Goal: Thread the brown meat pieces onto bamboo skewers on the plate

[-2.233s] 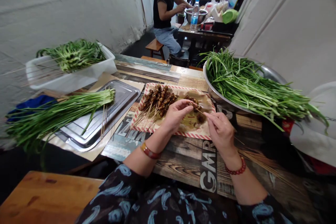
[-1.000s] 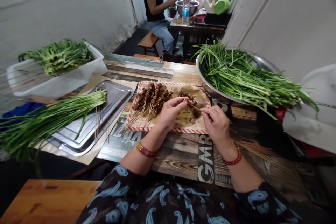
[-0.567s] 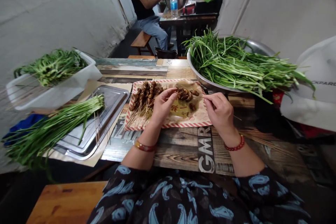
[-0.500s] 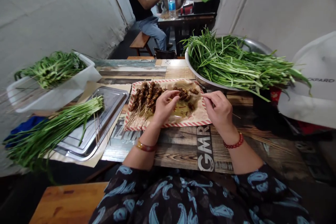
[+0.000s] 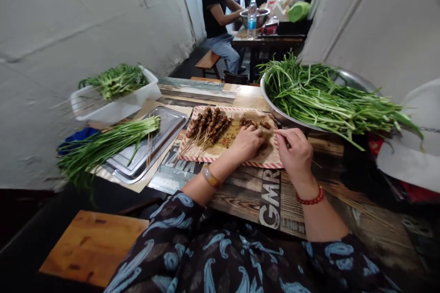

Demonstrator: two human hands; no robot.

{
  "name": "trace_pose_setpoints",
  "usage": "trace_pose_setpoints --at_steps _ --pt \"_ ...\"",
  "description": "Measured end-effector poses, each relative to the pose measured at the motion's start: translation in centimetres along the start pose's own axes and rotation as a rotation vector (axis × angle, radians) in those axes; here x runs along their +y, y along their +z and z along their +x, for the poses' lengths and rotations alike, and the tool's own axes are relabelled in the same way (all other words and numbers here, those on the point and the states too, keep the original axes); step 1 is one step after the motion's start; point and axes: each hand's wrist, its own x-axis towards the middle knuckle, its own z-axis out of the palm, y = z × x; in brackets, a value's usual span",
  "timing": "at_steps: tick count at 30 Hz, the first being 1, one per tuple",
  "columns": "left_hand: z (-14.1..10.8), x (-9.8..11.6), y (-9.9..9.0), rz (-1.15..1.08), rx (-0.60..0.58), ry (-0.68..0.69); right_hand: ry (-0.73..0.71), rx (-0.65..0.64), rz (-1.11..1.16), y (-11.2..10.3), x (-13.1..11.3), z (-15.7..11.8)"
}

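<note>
Left hand: I have the left hand (image 5: 248, 143) low over the right part of the paper-lined tray (image 5: 264, 165), fingers curled down beside the meat pieces (image 5: 246, 122); I cannot tell whether they pinch one.
Right hand: at the tray's right edge, the right hand (image 5: 297, 151) has thumb and forefinger pressed together on what looks like a thin stick (image 5: 273, 131), pointing towards the left fingers.
Meat skewers: the loaded skewers (image 5: 209, 123) lie bunched at the tray's left, bare ends slanting towards me and over the near rim.
Step in hand: I judge it to be work on one stick and the unbunched meat, the left hand at the meat and the right steadying the stick.
Next move calls for: a light pinch, the stick held in line, and left fingertips clear of its point; the glossy meat could slip.
Greens: a bundle of long greens (image 5: 117, 143) lies across the metal tray (image 5: 173, 121) on my left; more leafy stalks (image 5: 319, 96) fill the metal bowl (image 5: 285, 119) on my right.
White tub: beyond the bundle, the tub (image 5: 127, 107) holds skewered greens (image 5: 117, 80).
</note>
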Motion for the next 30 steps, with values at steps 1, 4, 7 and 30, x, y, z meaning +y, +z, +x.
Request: trace_pose_setpoints --at_steps 1,4,7,30 --pt "0.1 -0.1 0.2 -0.003 -0.004 0.002 -0.001 -0.003 0.003 0.0 0.0 0.0" --pt "0.4 -0.5 0.5 -0.096 0.035 -0.029 0.000 -0.004 0.011 0.1 0.1 -0.1" --pt "0.2 -1.3 0.5 -0.450 0.194 -0.154 0.004 0.009 0.024 0.0 0.1 -0.1" --pt "-2.5 -3.9 -1.2 -2.144 0.563 -0.678 -0.030 -0.106 0.027 0.4 -0.3 -0.7"
